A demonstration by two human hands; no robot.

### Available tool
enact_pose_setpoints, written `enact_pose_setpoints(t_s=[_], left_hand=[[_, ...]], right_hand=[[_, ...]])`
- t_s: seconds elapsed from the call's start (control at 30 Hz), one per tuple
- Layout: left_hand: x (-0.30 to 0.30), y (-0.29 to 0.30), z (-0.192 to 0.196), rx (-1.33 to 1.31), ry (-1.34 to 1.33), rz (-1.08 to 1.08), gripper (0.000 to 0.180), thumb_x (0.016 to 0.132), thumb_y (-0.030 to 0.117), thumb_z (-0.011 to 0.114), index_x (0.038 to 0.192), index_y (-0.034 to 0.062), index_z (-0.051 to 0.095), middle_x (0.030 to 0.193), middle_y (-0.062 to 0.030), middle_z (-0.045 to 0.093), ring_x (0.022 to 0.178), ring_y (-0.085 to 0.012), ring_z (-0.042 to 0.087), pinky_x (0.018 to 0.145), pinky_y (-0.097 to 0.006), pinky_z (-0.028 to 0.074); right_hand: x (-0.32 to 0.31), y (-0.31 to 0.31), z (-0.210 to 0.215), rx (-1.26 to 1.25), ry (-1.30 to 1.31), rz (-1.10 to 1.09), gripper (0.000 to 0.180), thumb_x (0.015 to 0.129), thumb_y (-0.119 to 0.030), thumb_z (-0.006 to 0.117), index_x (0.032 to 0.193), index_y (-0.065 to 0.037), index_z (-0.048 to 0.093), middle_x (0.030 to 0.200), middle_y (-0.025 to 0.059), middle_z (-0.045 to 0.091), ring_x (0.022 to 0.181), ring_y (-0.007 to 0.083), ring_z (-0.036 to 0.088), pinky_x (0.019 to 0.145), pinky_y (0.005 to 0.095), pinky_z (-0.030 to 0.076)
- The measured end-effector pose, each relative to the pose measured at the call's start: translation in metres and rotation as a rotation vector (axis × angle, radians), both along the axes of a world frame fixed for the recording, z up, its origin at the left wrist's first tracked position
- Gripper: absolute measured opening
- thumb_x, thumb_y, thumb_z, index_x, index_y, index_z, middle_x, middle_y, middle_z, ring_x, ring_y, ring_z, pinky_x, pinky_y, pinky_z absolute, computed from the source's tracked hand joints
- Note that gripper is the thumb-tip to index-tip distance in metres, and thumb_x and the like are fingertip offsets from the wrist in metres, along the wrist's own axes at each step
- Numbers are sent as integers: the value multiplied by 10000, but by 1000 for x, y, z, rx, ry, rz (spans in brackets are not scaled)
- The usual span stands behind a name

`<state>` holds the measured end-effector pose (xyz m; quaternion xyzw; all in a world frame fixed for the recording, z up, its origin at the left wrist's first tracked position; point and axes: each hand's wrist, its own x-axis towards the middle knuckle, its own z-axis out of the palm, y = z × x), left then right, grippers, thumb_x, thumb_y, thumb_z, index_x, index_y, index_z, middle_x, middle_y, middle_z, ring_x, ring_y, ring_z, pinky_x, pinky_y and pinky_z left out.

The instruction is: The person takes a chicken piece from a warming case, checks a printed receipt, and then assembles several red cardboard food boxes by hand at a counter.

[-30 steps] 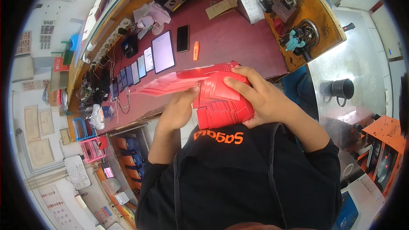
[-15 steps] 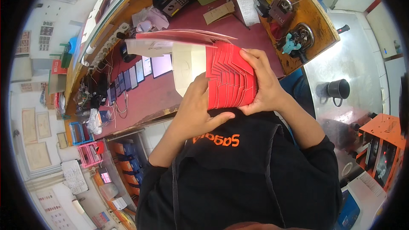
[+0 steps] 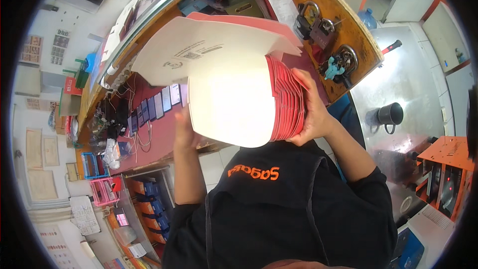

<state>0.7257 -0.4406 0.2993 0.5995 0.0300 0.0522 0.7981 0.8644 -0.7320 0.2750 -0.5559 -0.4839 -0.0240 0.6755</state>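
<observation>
Red-and-white stack of flat carton blanks raised in front of the chest, above the maroon bench.

Head view: lifted higher and tilted up from half a second ago, white undersides now facing the camera and hiding the phones seen earlier; only a row of phones showing at left. Right hand clenched on the red edges; left hand pressed under the lowest sheet, grip partly hidden. Padlocks beyond; black mug well apart.
</observation>
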Motion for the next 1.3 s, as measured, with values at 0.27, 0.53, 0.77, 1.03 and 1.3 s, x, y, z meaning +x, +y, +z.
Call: enact_pose_setpoints(t_s=[0.27,0.53,0.77,1.03,1.3], left_hand=[[2,-26,-39,-211,25,111,772,793,451,567,1368,-6,327,1350,-143,441,1224,-287,451,1039,-412,340],[1,-44,-52,-210,72,150,718,774,345,578,1355,-5,341,1324,-135,461,1235,-279,435,1041,-403,330],[-1,-42,-56,-179,213,189,674,718,179,538,1333,-32,360,1291,-155,484,1206,-288,464,1035,-403,341],[4,-43,-63,-72,301,281,651,715,123,513,1325,-45,359,1284,-161,484,1212,-285,459,1037,-395,337],[30,-35,-82,-136,159,226,604,927,413,479,1376,66,274,1345,-110,402,1266,-248,377,1061,-381,293]], right_hand=[[15,-7,-1,-486,132,90,1214,561,-401,802,1459,-39,70,1469,250,120,1382,373,142,1105,426,195],[10,13,-7,-451,455,54,1147,654,-452,757,1449,-21,52,1451,248,184,1370,330,194,1103,385,190],[11,24,-33,-313,604,120,984,695,-247,681,1436,-10,77,1399,190,277,1312,260,282,1075,339,232],[16,30,-52,-207,674,215,981,695,-189,663,1442,-30,48,1418,169,248,1331,252,249,1085,336,208],[26,35,-68,-188,962,153,899,782,-290,689,1428,-62,106,1385,171,295,1311,257,283,1075,344,237]])
